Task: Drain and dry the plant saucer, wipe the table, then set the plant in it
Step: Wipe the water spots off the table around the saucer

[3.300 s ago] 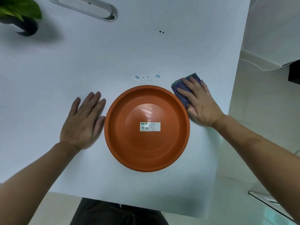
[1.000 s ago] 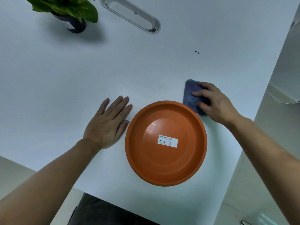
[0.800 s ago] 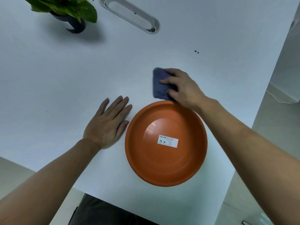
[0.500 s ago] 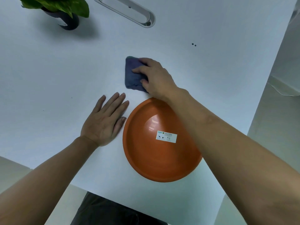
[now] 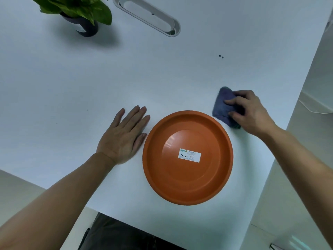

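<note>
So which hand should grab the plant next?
Probably left. The left hand lies flat and free on the plant's side; the right hand grips the cloth on the far side.

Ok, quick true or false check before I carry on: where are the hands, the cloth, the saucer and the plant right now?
1. The right hand grips the blue cloth on the table. True.
2. The left hand holds the saucer's rim. False: it lies flat on the table beside the orange saucer.
3. The potted plant stands in the saucer. False: it stands apart at the far left of the table.
4. A white label sits in the saucer's middle. True.
5. The cloth lies inside the saucer. False: it is on the table beyond the rim.
</note>
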